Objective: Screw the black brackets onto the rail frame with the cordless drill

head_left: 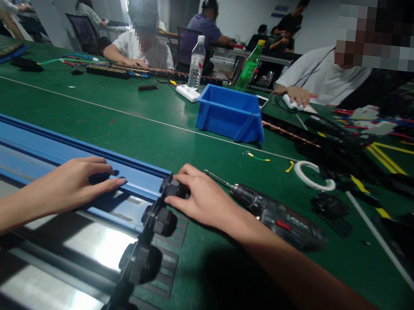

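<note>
Green bench (86, 110) in a shared workroom: a person's right hand (206, 197) pinches the top gland (175, 188) of four visible black ones, while at its 9 o'clock the left hand (78, 178) rests on a blue rail (16, 141), fingers parted, any grip impossible to tell. All four sit along the end plate (154, 212) toward 7 o'clock, suggesting assembly well advanced, though whether any need tightening is unclear. One drill (278, 216) lies at 3, one blue bin (229, 120) at 1, with two bottles beyond, a clear bottle (196, 65) at 12 and a green bottle (251, 66) at 1.

Left hand (81, 177): palm down, thumb and index parted
Right hand (205, 194): thumb and fingers curled, pinching
Forearms (8, 218): bare, angled inward
</note>
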Tool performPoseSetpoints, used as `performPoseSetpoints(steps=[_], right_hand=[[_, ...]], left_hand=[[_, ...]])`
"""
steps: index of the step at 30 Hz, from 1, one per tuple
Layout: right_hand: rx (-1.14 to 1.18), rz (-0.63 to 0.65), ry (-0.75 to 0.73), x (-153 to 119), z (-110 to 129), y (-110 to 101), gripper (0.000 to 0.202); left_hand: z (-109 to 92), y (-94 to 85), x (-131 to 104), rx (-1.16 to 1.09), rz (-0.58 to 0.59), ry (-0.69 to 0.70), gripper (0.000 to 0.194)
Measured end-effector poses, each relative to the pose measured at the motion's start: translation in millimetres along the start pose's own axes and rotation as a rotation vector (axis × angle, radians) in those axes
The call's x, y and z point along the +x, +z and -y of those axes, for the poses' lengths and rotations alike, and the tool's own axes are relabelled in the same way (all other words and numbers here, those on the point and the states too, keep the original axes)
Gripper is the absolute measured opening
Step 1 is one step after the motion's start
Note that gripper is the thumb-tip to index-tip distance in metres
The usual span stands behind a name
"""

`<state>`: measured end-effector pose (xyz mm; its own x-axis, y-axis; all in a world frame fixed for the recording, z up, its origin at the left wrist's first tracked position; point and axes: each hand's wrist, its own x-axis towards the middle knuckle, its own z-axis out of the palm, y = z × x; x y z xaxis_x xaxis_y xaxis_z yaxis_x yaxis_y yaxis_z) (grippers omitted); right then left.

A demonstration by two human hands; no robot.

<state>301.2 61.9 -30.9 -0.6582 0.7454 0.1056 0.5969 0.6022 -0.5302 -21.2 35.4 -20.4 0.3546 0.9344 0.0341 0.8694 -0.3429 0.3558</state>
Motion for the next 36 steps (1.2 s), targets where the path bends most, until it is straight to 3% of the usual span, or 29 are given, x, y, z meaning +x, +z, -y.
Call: performPoseSetpoints(steps=[5, 28, 36], right_hand=[[-0.005, -0.010, 0.004, 0.1, -1.4, 0.8, 0.027], [0.001, -0.033, -0.020, 2.8, -1.8, 6.3, 0.029], [0.025, -0.023, 0.028, 1.6, 1.1, 6.6, 0.031]], left_hand=[[1.2, -0.7, 1.7, 0.077, 0.086, -0.025, 0.049], [4.2, 1.0, 0.6, 0.110, 0.070, -0.039, 0.054], [-4.0, -3.2, 1.3, 0.123, 0.072, -0.009, 0.057]])
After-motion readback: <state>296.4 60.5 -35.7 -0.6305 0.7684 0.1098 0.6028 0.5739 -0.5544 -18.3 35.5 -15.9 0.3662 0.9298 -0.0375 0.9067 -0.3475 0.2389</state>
